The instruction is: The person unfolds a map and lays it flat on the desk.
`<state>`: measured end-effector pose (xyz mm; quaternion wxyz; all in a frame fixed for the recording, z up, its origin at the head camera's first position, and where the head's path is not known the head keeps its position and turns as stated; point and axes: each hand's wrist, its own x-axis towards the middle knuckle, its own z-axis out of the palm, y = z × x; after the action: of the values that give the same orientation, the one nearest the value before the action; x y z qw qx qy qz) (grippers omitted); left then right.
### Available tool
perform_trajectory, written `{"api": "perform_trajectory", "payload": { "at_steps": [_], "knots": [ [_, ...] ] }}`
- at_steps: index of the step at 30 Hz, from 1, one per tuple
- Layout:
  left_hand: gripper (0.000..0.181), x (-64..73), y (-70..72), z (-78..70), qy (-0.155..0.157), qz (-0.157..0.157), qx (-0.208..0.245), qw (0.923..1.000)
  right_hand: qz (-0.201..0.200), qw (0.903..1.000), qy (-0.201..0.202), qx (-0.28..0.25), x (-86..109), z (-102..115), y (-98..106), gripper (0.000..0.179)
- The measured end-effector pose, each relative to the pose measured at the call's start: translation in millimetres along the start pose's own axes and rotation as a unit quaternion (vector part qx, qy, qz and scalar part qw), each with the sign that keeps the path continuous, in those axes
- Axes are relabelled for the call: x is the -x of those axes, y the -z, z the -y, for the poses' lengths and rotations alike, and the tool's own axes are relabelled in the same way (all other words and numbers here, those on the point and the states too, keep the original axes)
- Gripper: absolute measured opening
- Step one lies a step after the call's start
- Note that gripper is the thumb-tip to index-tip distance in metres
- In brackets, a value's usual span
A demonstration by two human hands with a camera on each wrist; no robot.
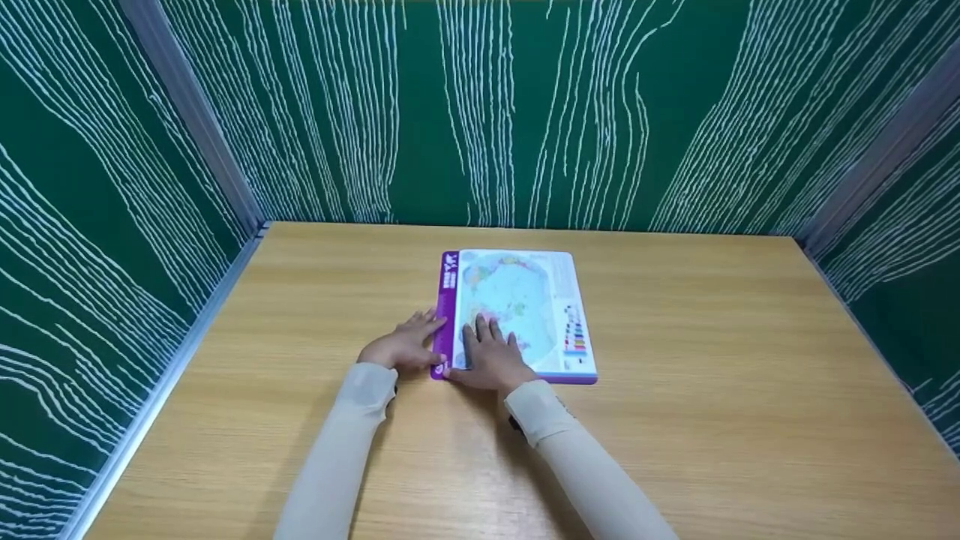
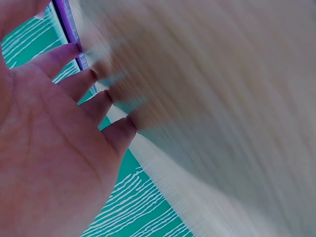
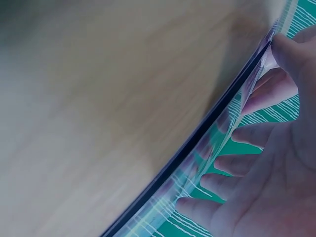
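Observation:
A flat, glossy map board [image 1: 525, 292] with a purple strip [image 1: 445, 322] down its left side lies on the table. My right hand [image 1: 495, 364] rests over its lower left part, fingers spread on the printed map. In the right wrist view, those fingertips meet the shiny face above the board's dark edge [image 3: 187, 143]. Beside the purple strip is my left hand [image 1: 405, 346], fingers extended, its thumb and forefinger at the strip. The left wrist view shows its other fingertips on the wood, close by the purple edge [image 2: 69, 24].
The wooden table [image 1: 712, 337] extends around the board on all sides. Green panels [image 1: 420, 112] with white wavy lines stand behind it and at both sides, joined by grey posts [image 1: 195, 112]. Light sleeves cover both forearms.

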<state>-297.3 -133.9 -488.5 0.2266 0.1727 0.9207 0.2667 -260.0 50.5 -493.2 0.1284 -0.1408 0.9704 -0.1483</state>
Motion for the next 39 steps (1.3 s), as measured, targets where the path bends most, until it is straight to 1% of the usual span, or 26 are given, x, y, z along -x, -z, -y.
{"api": "perform_trajectory", "payload": {
  "at_steps": [2, 9, 17, 25, 32, 39],
  "knots": [
    [0.076, 0.7, -0.2, -0.3, 0.001, 0.000, 0.001, 1.0000, 0.001, 1.0000, 0.000, -0.003, -0.5, 0.1, -0.7, 0.094],
    [0.075, 1.1, -0.4, -1.5, 0.001, 0.002, 0.001, 1.0000, 0.006, 0.9998, 0.006, 0.017, -2.1, 0.0, -1.4, 0.090],
    [0.074, 1.2, 0.2, -4.0, 0.019, 0.000, 0.005, 0.9998, 0.014, 0.9997, -0.005, 0.020, -3.5, 1.1, 0.4, 0.084],
    [0.075, 1.9, 0.2, -4.2, 0.017, 0.000, 0.008, 0.9998, 0.013, 0.9998, -0.010, 0.006, 0.1, 3.9, 1.9, 0.094],
    [0.074, 1.9, 0.9, -4.4, 0.020, 0.004, 0.010, 0.9998, 0.012, 0.9997, -0.003, 0.021, 0.3, 4.3, 3.1, 0.094],
    [0.075, 0.0, 0.1, -3.3, 0.000, 0.002, -0.003, 1.0000, 0.018, 0.9995, 0.006, 0.023, 0.2, 3.3, 2.9, 0.090]
  ]
}}
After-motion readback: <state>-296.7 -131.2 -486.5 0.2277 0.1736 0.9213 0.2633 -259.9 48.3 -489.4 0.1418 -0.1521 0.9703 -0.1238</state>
